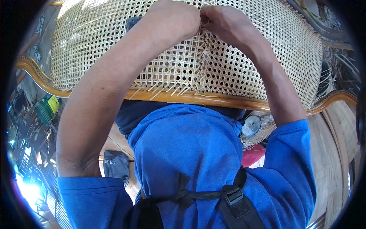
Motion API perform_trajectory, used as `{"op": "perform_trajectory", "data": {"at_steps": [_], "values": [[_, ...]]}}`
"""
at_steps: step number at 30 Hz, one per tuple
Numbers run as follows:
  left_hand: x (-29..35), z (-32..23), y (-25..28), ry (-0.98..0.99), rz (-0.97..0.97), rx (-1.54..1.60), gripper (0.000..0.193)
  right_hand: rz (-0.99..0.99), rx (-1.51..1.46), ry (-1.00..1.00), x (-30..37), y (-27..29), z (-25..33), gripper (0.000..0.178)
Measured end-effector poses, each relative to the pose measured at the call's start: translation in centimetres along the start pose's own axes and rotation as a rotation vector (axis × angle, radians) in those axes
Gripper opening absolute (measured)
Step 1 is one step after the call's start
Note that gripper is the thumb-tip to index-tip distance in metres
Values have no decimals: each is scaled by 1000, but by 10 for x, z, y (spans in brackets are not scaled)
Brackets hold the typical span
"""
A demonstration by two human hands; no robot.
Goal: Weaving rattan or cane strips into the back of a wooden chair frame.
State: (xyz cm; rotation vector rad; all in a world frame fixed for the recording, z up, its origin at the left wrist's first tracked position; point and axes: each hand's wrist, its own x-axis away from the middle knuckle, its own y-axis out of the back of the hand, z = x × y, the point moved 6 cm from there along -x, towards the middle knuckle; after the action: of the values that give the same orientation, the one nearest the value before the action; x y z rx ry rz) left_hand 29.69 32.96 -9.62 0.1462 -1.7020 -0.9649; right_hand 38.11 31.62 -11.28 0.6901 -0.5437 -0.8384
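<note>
— While both my forearms rise from the lower corners to the top centre of the frame, how much room do I have up there?

— Little. My left hand (173,19) and right hand (225,21) meet knuckle to knuckle right at the upper edge of the picture, on the pale woven cane panel (244,65). That panel fills the upper half. Its lower border is the curved, varnished wooden frame rail (198,98), which runs across the middle and sweeps upward at the far left and far right.

— And below the rail?

— My blue cloth shirt (190,152) fills the lower centre, crossed by a black strap with a plastic buckle (232,194). A green plastic container (47,108) sits at the left edge, and a bundle of loose cane strands (259,131) lies just under the rail at centre right.

— What is the weave like?

— Thin flat strips crossed into an open lattice of small holes, stiff and dry-looking. Cut strip ends stick out raggedly along the rail and in a gap of unfinished weave below my hands.

— Where is the strand against my fingers?

— A thin cane strip (205,26) shows between the two hands, at the top of that gap. My fingers are curled together, both hands pinched on it, though the fingertips themselves are hidden.
</note>
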Motion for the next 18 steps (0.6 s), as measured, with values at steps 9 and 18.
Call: {"op": "perform_trajectory", "data": {"at_steps": [9, 18], "values": [[92, 82, -16, 71, -187, 115, 51, -71, -542, 104, -8, -7, 48, 26], [51, 44, -11, -155, -329, 295, 47, 77, -379, -30, 14, 3, 16, 24]]}}
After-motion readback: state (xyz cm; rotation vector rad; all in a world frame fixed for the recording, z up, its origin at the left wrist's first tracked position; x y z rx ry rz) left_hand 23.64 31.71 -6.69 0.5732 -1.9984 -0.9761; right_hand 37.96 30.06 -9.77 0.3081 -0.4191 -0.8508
